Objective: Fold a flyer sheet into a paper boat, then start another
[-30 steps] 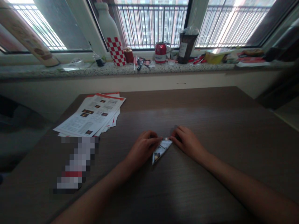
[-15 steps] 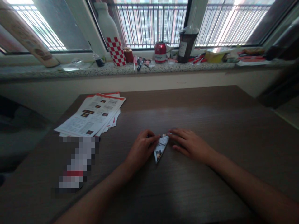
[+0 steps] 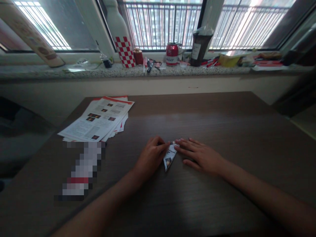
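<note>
Pinching the folded paper [image 3: 169, 158], the left hand [image 3: 151, 154] curls nearly closed. The right hand [image 3: 201, 155] lies open, fingertips at the paper's far end.

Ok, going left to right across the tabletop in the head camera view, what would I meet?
Stack of printed sheets, left hand, small folded paper, right hand.

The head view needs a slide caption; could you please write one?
Left hand and right hand touch a folded printed paper on a brown table.
</note>
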`<state>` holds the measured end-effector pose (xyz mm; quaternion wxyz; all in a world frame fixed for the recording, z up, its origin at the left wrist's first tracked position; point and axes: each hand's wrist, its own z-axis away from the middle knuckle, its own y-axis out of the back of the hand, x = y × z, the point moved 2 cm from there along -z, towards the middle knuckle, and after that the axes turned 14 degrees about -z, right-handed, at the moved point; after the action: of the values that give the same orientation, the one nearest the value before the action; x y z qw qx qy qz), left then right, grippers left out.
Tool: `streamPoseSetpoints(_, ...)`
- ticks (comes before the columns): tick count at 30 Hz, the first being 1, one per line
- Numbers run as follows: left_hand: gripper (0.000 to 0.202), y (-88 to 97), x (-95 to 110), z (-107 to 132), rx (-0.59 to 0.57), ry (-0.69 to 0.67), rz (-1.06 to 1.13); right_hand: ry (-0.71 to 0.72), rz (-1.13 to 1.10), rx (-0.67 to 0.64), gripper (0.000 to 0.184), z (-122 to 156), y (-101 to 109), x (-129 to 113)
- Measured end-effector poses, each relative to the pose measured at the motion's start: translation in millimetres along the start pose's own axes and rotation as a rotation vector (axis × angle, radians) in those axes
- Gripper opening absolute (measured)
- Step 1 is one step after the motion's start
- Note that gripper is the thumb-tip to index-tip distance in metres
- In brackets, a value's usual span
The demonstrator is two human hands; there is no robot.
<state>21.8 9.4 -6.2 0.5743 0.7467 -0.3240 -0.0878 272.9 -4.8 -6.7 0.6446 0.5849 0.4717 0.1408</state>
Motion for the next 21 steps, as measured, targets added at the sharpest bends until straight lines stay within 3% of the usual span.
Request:
streamPoseSetpoints(6, 0.024, 3.9, 0.7, -2.3, 0.002, 0.018, 0.030, -0.005, -0.007, 0.009, 0.064, -1.2, -1.6, -1.2)
streamPoseSetpoints(14, 0.015, 5.9, -1.5, -9.3, -0.015, 0.144, 0.183, 0.007, -0.014, -0.006, 0.069, 1.6, -4.5, 1.6)
streamPoseSetpoints(21, 0.013, 4.3, -1.2, -8.8, -0.016, 0.155, 0.212, -0.042, 0.007, 0.023, 0.072, 2.7, -7.5, 3.1)
